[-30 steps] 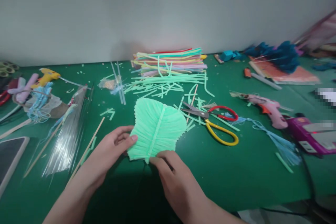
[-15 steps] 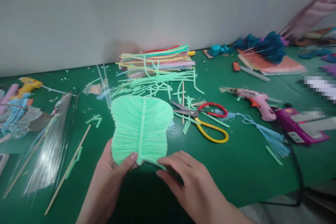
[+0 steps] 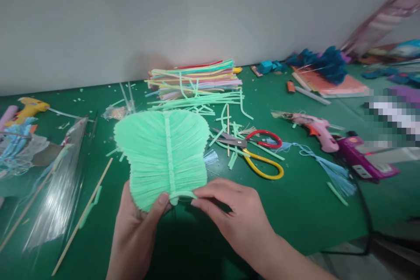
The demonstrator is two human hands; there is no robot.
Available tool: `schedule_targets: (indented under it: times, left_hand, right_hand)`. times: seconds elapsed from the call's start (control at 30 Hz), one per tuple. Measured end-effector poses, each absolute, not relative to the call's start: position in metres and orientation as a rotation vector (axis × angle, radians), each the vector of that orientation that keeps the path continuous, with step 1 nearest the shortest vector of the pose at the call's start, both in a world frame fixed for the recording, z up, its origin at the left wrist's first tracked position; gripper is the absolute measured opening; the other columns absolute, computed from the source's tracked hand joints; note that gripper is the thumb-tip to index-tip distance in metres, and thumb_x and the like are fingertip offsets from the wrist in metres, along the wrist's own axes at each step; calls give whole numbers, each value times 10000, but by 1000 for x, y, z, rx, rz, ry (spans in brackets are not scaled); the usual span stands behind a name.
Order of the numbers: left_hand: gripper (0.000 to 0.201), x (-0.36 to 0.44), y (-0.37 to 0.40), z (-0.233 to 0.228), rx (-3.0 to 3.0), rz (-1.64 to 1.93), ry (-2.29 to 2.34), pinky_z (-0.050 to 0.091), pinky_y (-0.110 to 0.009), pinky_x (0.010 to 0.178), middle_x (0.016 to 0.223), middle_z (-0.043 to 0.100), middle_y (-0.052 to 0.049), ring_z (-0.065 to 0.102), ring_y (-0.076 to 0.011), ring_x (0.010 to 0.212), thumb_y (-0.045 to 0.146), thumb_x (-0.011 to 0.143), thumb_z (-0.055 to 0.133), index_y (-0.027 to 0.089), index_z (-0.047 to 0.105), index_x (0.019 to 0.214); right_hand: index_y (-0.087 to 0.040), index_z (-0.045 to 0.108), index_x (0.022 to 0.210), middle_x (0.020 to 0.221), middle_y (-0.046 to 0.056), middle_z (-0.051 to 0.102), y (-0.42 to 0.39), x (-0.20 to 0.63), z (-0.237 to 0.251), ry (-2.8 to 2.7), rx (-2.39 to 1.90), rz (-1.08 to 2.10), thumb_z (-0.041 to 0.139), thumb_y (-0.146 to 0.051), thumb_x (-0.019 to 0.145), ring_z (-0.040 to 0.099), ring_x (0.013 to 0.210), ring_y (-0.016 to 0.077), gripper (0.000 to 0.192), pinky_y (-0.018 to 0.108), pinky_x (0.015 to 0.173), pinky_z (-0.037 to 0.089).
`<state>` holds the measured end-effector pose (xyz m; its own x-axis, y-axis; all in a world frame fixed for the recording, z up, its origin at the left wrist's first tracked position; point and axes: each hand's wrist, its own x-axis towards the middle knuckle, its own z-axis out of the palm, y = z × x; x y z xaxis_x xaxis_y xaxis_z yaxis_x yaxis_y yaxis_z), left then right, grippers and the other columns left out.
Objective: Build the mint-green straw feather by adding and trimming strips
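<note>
Over the green table, the mint-green leaf points its stem end at the person, long axis running away, tipped slightly left. The right hand pinches, and the left hand clasps the leaf's near edge; between the right fingertips is a curved strip.

The leaf is in the left hand, over the worktop; a strip bridges its base and the right hand. Farther from the hands, behind the leaf, lies a bundle of pipe cleaners near the wall. Beyond the right hand are scissors, then, farther right, a tassel with a glue gun behind it. Left of the left hand lie a stick and, past it, plastic sheets.
</note>
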<state>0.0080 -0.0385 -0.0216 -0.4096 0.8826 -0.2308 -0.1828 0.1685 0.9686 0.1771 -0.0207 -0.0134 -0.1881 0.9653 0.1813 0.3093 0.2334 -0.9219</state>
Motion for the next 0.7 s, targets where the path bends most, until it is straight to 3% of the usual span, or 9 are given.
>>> schedule_targets:
  times: [0.23,0.47,0.6,0.7]
  left_hand:
    - [626,6,-41,-17,582,1335,1317,604,-296,769,1127,699,-55,691,-238,980,228,790,729,287,465,1355]
    - [662,11,-38,-11,513,1382,1353,595,-223,731,1127,705,-41,695,-204,958,212,780,741,310,460,1372]
    - [657,8,-38,-12,503,1423,1350,585,-176,706,1177,690,-28,696,-178,954,192,789,735,343,466,1369]
    - [661,7,-40,-13,536,1455,1306,583,-197,775,1170,694,-12,690,-171,979,178,799,728,363,458,1373]
  right_hand:
    - [-208,718,828,781,-51,744,-21,168,-9,-1634,-1192,875,698,-106,795,685,675,78,109,113,685,515]
    - [-196,693,866,821,24,706,-25,168,-19,-1798,-1115,665,638,-106,845,638,720,147,108,258,674,528]
    - [-163,677,1084,1029,128,642,-31,173,-27,-1961,-1088,334,612,-46,844,572,832,189,275,327,695,505]
    - [-152,619,1208,1084,143,622,-31,177,-27,-1987,-1055,263,635,-20,821,551,862,197,409,359,747,496]
